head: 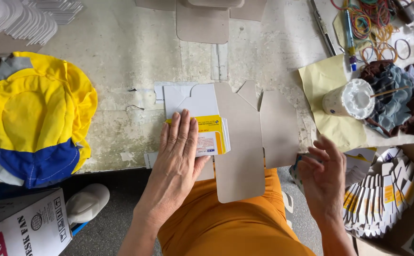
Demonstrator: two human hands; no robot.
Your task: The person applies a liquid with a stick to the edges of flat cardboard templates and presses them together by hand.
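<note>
My left hand [178, 156] lies flat, fingers together, pressing on a folded white and yellow carton [211, 135] at the table's front edge. Under and beside it lies a flat grey die-cut cardboard blank [245, 142], overhanging the edge above my orange-clad lap. My right hand [323, 175] hovers at the right, fingers apart and curled, holding nothing that I can see, just above a stack of flat cartons [382, 189] in a box.
A yellow and blue garment [36, 118] lies at left. A white cup with a stick [351, 99] stands on yellow paper beside brown and blue cloth [406, 95]. Rubber bands [375, 23] lie at the back right. A white cardboard box [22, 227] sits on the floor.
</note>
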